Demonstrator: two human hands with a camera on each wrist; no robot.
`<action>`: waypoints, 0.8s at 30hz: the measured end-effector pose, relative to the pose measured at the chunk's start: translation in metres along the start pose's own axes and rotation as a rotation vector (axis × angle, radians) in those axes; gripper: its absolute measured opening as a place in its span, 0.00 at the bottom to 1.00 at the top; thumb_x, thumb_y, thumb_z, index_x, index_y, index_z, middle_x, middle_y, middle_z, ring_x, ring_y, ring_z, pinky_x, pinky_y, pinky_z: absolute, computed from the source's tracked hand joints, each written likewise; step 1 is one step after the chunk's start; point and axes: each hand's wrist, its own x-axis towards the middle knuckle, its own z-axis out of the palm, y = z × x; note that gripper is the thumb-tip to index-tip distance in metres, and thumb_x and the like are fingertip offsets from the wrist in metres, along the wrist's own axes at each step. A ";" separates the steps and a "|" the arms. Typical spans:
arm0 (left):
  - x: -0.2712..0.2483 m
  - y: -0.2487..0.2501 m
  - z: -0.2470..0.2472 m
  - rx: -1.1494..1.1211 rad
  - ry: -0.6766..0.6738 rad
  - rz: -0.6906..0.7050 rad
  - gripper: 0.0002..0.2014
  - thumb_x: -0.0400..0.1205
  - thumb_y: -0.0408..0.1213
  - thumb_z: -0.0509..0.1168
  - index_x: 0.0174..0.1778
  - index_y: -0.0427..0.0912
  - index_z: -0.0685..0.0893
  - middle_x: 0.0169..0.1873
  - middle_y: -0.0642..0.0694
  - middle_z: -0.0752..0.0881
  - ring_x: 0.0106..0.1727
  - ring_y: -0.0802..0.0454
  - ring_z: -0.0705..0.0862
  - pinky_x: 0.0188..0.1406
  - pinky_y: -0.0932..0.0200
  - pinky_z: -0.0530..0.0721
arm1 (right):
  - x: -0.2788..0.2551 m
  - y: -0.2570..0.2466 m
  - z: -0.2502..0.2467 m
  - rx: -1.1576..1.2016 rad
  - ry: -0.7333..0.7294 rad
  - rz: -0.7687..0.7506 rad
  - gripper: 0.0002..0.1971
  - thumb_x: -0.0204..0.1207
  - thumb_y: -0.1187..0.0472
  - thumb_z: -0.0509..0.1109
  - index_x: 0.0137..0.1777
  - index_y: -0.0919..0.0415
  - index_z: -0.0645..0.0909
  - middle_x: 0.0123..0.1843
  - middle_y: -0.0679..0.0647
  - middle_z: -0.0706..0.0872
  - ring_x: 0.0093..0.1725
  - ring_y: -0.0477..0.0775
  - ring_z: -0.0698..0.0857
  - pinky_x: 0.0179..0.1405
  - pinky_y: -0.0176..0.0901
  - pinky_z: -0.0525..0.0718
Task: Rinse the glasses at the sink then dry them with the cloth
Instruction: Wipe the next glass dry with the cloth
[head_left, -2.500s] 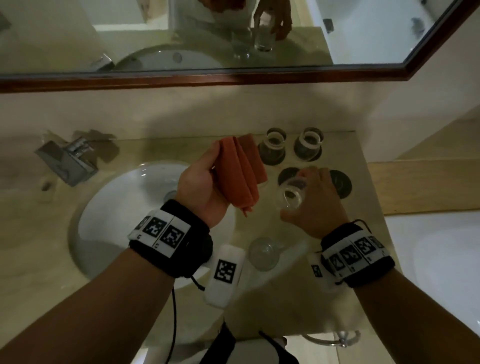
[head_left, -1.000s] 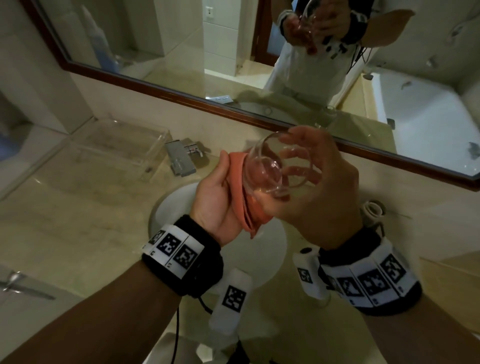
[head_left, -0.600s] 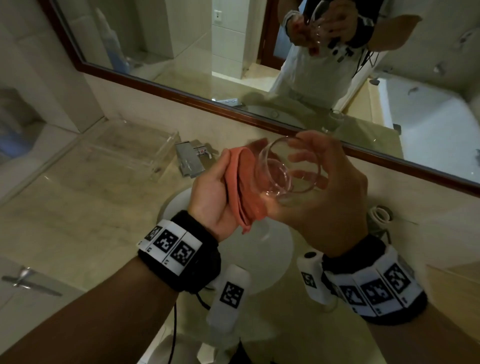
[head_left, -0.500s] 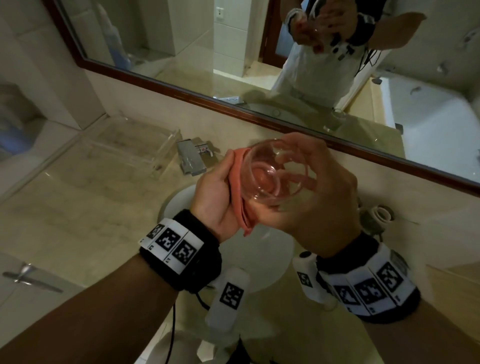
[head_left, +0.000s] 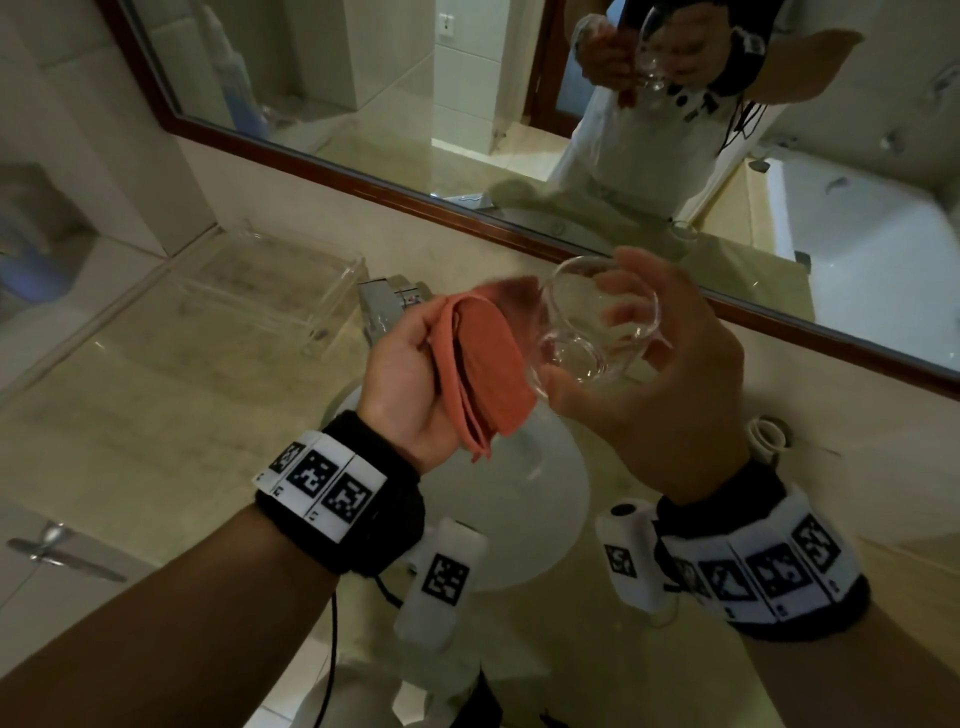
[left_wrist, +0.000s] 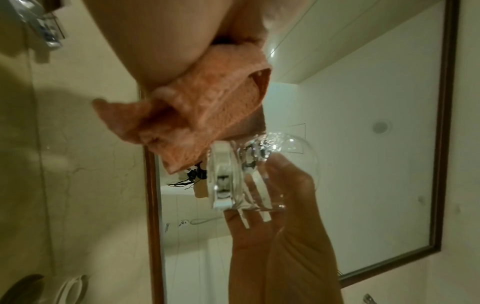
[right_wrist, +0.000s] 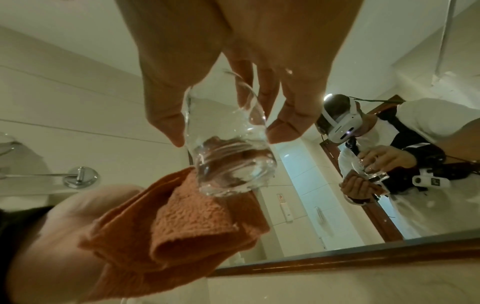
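Glass (head_left: 597, 327) held up above sink (head_left: 524, 499), tilted, base toward cloth (head_left: 483, 364), droplets visible on wall. Right hand (head_left: 660, 389) fingers (right_wrist: 283, 123) curled round its sides. Left hand (head_left: 410, 379) pinches folded orange cloth just beside glass, seemingly touching base. Drying step, I judge: push cloth inside, turn glass against it, keep grip firm, wet glass slips. Tap (head_left: 387, 306) behind cloth.
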 end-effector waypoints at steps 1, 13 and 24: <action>-0.001 0.000 0.001 -0.009 -0.018 0.007 0.25 0.88 0.48 0.52 0.69 0.35 0.84 0.71 0.33 0.83 0.72 0.33 0.80 0.75 0.36 0.76 | 0.000 0.001 -0.001 -0.006 -0.010 0.024 0.47 0.58 0.34 0.80 0.74 0.60 0.77 0.61 0.49 0.86 0.53 0.48 0.87 0.48 0.51 0.91; -0.012 -0.009 0.014 0.276 -0.122 0.096 0.30 0.88 0.58 0.48 0.54 0.44 0.93 0.51 0.37 0.90 0.57 0.38 0.85 0.68 0.38 0.79 | 0.000 -0.002 0.001 0.020 -0.177 0.044 0.43 0.54 0.44 0.86 0.71 0.57 0.78 0.59 0.38 0.86 0.50 0.40 0.87 0.49 0.29 0.86; -0.008 -0.009 0.011 0.470 -0.044 0.281 0.38 0.87 0.65 0.46 0.64 0.38 0.88 0.61 0.30 0.89 0.65 0.32 0.87 0.72 0.30 0.79 | -0.010 0.003 0.004 0.260 -0.220 0.181 0.54 0.50 0.43 0.89 0.80 0.51 0.71 0.61 0.45 0.86 0.60 0.45 0.89 0.60 0.47 0.90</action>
